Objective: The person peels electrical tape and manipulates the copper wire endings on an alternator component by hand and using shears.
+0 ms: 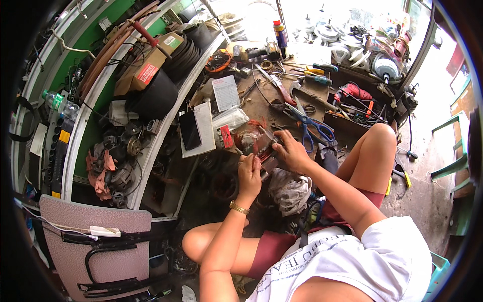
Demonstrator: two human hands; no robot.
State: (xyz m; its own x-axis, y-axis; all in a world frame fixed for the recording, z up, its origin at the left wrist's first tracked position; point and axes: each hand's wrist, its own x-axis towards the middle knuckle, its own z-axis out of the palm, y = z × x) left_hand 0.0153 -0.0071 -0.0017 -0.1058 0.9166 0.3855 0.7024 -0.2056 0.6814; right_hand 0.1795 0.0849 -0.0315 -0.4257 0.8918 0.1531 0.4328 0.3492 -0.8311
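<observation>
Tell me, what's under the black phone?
The black phone lies on a white notepad. What is beneath the notepad is covered, so it cannot be seen.

The motor coil (254, 141) is copper-orange with dark metal around it. The scissors (314, 127) on the bench have blue handles. The phone (189, 130) is black and lies on a white notebook (205, 121). The wall (95, 126) behind the shelf is bright green. The bucket (157, 94) is black, and the cardboard box (146, 70) above it is brown with a red label. The bracelet (239, 207) is gold. The shirt (382, 261) is white with dark letters, the shorts (274, 249) are dark red. The rag (99, 173) is faded pink.
</observation>
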